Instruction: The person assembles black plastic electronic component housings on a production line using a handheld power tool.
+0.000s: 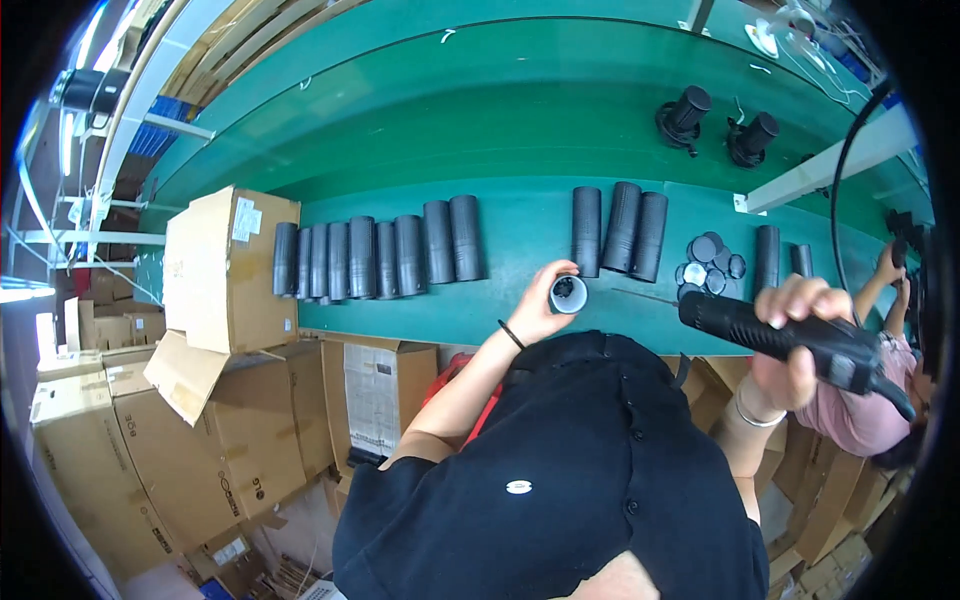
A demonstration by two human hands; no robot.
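My left hand (pixel 535 312) is wrapped round a dark cylinder (pixel 569 294) near the bench's front edge, its pale-rimmed open end showing and something dark inside. In my right hand (pixel 790 345) is a black electric screwdriver (pixel 735 322), whose long thin bit points left toward the cylinder, apart from it. Behind the held piece, three black ribbed cylinders (pixel 620 228) stand close together. Several small round discs (pixel 710 255), mostly black, lie in a cluster beyond the screwdriver. Farther left, several similar black cylinders (pixel 388 262) form a row on the green bench (pixel 525 240).
An open carton (pixel 265 275) borders the row at left, above stacked cartons (pixel 140 450). Two black round-based fixtures (pixel 685 118) stand on the raised back ledge. A white post (pixel 840 165) and hanging black cable (pixel 845 150) are at right, near a co-worker's pink sleeve (pixel 850 410).
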